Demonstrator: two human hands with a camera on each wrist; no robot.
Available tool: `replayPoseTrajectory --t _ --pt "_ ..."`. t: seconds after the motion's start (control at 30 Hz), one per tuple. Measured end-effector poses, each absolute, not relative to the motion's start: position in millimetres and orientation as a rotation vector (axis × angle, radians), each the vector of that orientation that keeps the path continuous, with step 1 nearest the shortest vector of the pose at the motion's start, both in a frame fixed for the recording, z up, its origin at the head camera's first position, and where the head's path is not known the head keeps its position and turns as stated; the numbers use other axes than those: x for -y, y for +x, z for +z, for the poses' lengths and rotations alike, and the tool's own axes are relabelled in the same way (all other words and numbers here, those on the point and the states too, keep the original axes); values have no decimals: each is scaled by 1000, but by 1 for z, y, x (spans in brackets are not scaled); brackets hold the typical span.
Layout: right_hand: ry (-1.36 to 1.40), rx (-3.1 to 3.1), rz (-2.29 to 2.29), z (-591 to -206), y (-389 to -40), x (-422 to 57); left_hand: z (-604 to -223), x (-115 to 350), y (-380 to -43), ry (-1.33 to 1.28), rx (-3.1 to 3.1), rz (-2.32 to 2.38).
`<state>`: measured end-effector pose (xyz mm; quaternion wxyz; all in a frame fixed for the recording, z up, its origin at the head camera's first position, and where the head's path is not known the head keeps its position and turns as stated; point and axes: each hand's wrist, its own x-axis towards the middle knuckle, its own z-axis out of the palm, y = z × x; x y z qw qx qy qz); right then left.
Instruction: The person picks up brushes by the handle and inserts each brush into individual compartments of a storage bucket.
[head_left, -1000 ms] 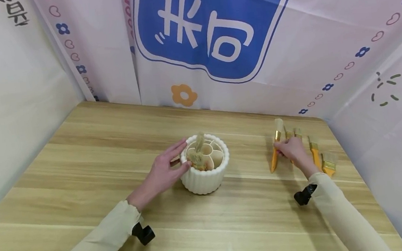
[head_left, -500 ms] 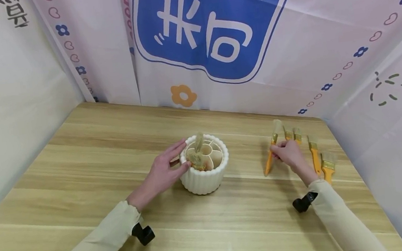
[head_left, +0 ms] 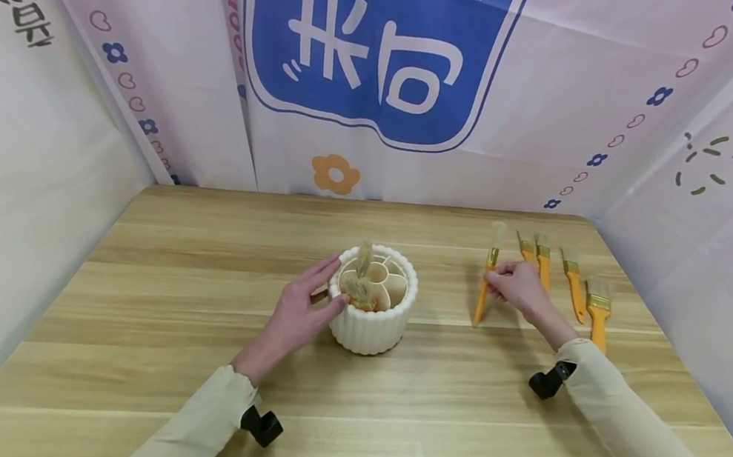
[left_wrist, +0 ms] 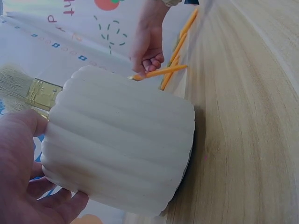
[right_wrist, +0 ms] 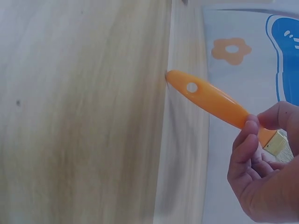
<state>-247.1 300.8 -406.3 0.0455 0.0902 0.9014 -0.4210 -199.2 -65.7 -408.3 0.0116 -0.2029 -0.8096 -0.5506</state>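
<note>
Left hand [head_left: 295, 312] holds white pot [head_left: 374, 332] near its rim, thumb and fingers apart around its side; brushes [head_left: 359, 289] stand inside, bristles up. Right hand [head_left: 522, 288] pinches orange-handled paintbrush [head_left: 482, 300] between thumb and fingers, tilted, bristles up, right of pot. Four more paintbrushes [head_left: 575, 288] lie nearby on table [head_left: 209, 260].

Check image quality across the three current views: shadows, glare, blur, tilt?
Head: fairly even light, soft shadow below the right hand; the held brush looks faint at its bristles. Left wrist: scene turned sideways, table paler toward upper right. Right wrist: also sideways, hazy, low contrast, faint shadow beside the brush.
</note>
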Motion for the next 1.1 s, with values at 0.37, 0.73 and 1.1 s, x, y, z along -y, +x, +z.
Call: replayPoseTrajectory --t 0.37,0.73,1.1 --pt "218 -2758 -1297 -405 -242 -290 -407 68 -198 -628 2525 -1713" --pt "200 -2711 -1362 -401 -239 -278 -405 69 -198 -615 2530 -1714" --pt "139 -2722 -1372 -400 -228 -268 -406 67 -198 -623 2547 -1713"
